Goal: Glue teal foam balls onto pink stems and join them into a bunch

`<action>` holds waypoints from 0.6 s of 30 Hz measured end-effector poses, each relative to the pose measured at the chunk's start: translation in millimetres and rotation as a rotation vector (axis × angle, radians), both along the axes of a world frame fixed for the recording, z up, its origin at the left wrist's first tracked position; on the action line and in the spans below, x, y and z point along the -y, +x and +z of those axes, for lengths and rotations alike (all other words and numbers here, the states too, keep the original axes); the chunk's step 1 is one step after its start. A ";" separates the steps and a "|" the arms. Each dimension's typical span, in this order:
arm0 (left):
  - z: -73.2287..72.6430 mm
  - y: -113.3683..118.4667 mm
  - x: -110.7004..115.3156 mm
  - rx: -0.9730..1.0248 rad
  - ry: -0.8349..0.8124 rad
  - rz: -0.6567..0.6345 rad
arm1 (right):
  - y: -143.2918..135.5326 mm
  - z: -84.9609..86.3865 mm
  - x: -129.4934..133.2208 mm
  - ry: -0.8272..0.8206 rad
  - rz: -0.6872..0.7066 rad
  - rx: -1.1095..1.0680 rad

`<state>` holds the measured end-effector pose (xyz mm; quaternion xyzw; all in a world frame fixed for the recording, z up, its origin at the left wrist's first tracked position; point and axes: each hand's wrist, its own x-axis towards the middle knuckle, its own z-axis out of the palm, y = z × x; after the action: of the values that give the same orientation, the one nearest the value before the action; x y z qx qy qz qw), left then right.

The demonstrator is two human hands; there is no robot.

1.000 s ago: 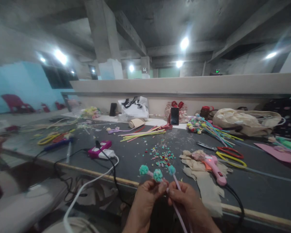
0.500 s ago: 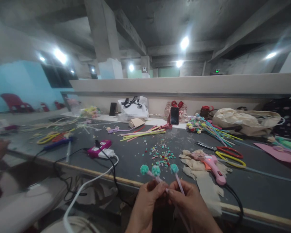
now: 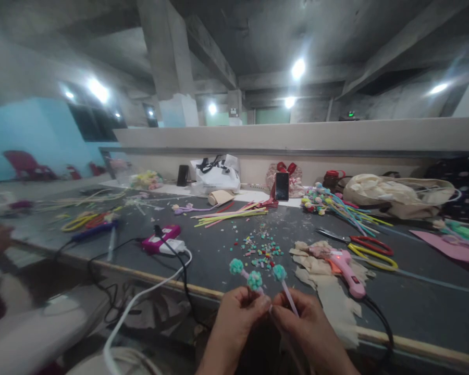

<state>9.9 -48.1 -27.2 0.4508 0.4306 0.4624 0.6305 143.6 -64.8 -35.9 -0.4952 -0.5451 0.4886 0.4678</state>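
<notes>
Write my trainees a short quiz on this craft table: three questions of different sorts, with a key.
1. True or false: the pink glue gun rests on a crumpled tan sheet.
2. How many green heads show just beyond the left hand and right hand altogether? A) two B) three C) five
3. Fill in: the small loose pieces lie ___ the magenta power strip and the glue gun.
Key: 1 true; 2 B; 3 between

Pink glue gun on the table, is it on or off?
The pink plastic glue gun looks on: a small red light glows on its body.
</notes>
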 end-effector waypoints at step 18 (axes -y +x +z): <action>16.1 2.7 -0.1 -0.217 0.198 -0.062 | -4.3 -8.3 -1.9 0.007 -0.058 -0.094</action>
<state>12.6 -48.0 -11.0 0.5712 0.4343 0.4314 0.5469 139.3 -62.9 -44.2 -0.4858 -0.5097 0.4957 0.5084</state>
